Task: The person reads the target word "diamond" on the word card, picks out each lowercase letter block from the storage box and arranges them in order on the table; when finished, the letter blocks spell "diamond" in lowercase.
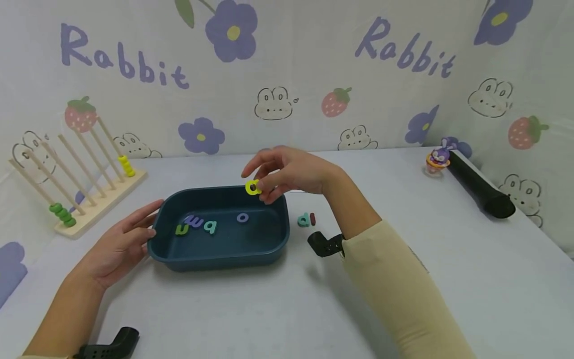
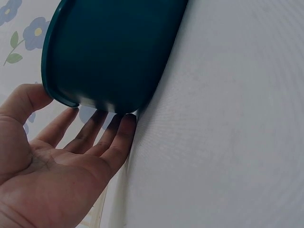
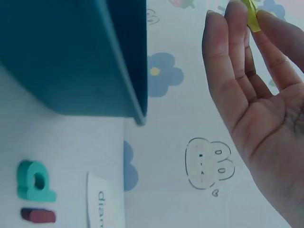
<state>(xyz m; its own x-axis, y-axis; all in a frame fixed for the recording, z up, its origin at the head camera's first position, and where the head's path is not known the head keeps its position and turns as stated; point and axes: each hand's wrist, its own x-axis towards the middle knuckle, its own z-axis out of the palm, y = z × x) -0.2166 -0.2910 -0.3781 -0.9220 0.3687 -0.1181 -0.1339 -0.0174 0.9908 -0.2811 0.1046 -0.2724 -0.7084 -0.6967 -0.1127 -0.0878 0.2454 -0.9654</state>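
Note:
A dark teal tray (image 1: 219,263) stands on the table, holding a green letter (image 1: 181,230), purple letters (image 1: 195,221), a teal letter (image 1: 210,227) and a purple ring-shaped letter (image 1: 242,218). My left hand (image 1: 114,252) touches the tray's left end, fingers fairly straight; in the left wrist view the left hand (image 2: 61,161) has its fingertips against the wall. Above the tray's back right part, my right hand (image 1: 296,172) pinches a yellow letter (image 1: 251,187) between thumb and fingers. The right wrist view shows the right hand (image 3: 266,99) holding the yellow piece (image 3: 252,18).
Right of the tray lie a teal letter d (image 1: 303,220) and a dark red piece (image 1: 313,219). A printed paper strip (image 3: 99,202) is beside them. A wooden bead rack (image 1: 103,202) stands left; a black object (image 1: 482,187) and small rabbit figure (image 1: 438,158) are at the back right.

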